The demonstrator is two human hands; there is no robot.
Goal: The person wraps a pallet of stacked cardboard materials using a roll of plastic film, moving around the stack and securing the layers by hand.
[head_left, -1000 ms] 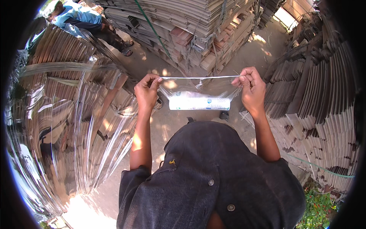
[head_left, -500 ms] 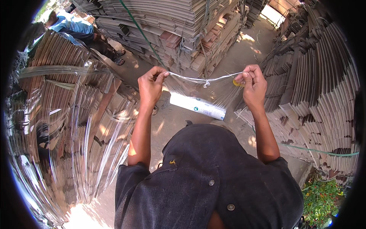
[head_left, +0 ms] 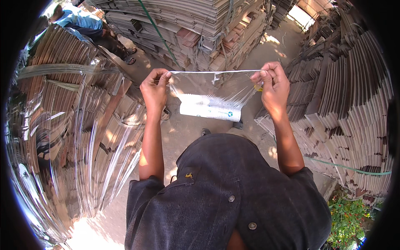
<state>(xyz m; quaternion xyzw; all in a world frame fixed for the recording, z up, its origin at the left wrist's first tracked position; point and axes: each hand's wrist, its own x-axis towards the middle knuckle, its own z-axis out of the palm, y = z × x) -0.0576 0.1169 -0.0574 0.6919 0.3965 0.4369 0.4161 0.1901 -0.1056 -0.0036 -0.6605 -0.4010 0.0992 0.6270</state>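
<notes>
Both of my hands hold up the bunched edge (head_left: pixel 191 72) of a sheet of clear stretch film. My left hand (head_left: pixel 154 91) pinches one end between thumb and fingers. At the other end my right hand (head_left: pixel 275 89) is closed on the same edge, its fingers slightly blurred. Between them the edge runs taut and nearly straight, with a small twisted knot of film at its middle. From it the thin sheet slopes down to a white roll (head_left: pixel 210 110) with blue and green printing, hanging above the ground. Something small and yellow (head_left: pixel 259 88) shows beside my right fingers.
At my left stands a stack of brown sheets wrapped in clear film (head_left: pixel 93 146). Flat stacked boards (head_left: pixel 179 25) tied with green strap rise ahead. Another tall stack (head_left: pixel 337 108) is on my right. A person in a blue shirt (head_left: pixel 83 23) stands at far left. Green plants (head_left: pixel 346 218) grow at lower right.
The film edge, sagging before, is now pulled tight. My left hand has shifted left and slightly up, my right slightly up. The roll has moved a little left and up, and its printed side has turned.
</notes>
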